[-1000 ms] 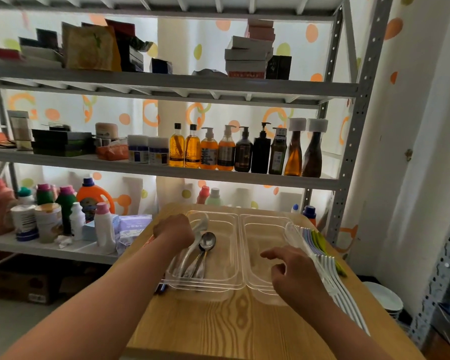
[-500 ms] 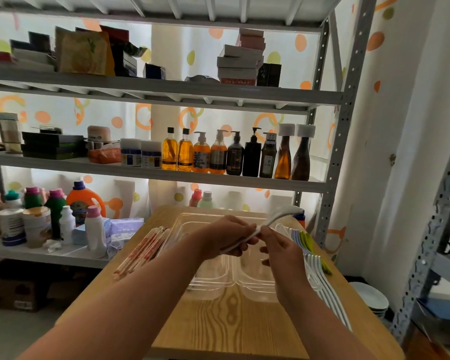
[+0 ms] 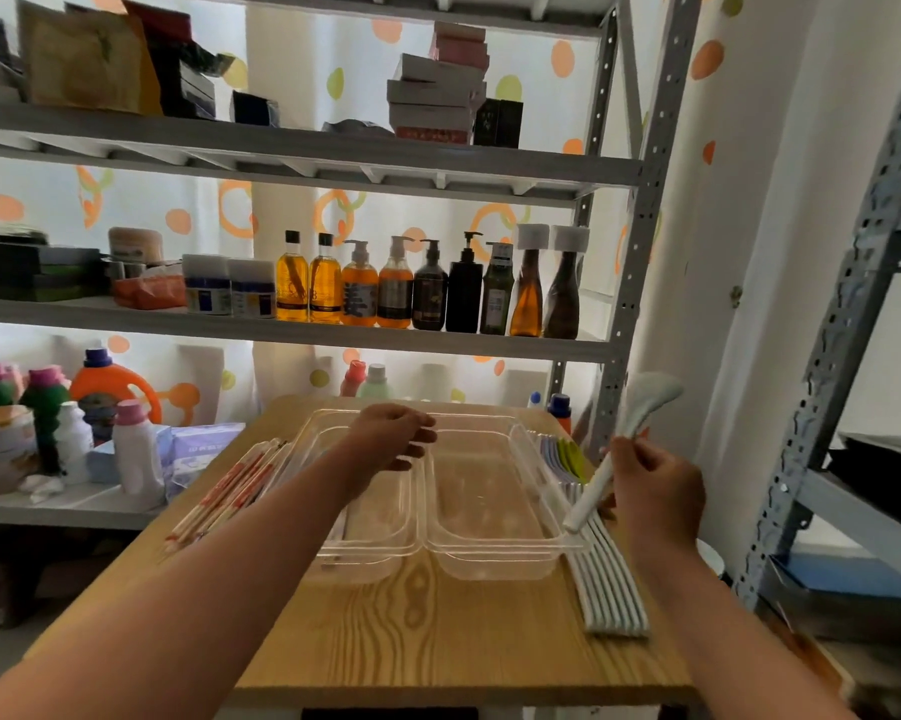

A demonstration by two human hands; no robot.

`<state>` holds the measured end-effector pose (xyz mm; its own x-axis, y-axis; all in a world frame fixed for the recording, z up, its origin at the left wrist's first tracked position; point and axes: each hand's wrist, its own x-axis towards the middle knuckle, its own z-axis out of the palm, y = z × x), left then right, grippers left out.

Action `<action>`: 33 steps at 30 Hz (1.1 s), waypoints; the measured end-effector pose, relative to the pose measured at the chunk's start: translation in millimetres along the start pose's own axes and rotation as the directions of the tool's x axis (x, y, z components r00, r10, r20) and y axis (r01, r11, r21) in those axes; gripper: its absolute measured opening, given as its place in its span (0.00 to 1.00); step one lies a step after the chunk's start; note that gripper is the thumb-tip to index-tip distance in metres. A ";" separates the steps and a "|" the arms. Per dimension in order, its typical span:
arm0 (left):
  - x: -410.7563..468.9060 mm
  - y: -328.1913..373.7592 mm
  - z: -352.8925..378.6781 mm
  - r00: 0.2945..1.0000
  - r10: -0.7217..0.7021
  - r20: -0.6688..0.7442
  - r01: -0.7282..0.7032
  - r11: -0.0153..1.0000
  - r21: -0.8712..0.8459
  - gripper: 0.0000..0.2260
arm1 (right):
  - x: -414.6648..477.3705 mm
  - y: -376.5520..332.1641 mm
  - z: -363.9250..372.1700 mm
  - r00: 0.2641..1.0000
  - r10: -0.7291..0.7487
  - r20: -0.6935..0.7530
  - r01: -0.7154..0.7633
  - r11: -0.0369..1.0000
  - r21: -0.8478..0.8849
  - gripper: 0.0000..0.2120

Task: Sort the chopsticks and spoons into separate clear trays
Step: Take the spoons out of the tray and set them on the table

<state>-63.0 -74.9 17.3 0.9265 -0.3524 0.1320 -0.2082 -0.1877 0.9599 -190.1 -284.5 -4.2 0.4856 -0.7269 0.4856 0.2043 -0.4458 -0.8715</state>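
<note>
Holding the white spoon (image 3: 593,491) by its handle in my right hand (image 3: 656,491), fingers curled round it, bowl up, just beside the right clear tray (image 3: 490,566). Left hand (image 3: 391,433) hovers relaxed, gripping nothing. I'd lower the spoon flat and lengthwise into that tray; the chopsticks (image 3: 224,491) on the table go in the other.

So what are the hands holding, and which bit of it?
The right hand holds a white spoon around the middle of its handle, bowl up. The left hand holds nothing.
</note>
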 end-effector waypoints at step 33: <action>37.3 -87.3 -2.8 0.981 -0.145 0.129 -0.065 0.380 0.923 0.12 | 11.4 98.3 -31.8 0.893 0.252 0.373 -0.019 0.849 -0.529 0.15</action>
<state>-9.4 -69.1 -61.0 0.8986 -0.4369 -0.0412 -0.4289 -0.8943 0.1277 -191.5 -353.2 -82.2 0.8024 -0.5663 0.1883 -0.2851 -0.6410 -0.7126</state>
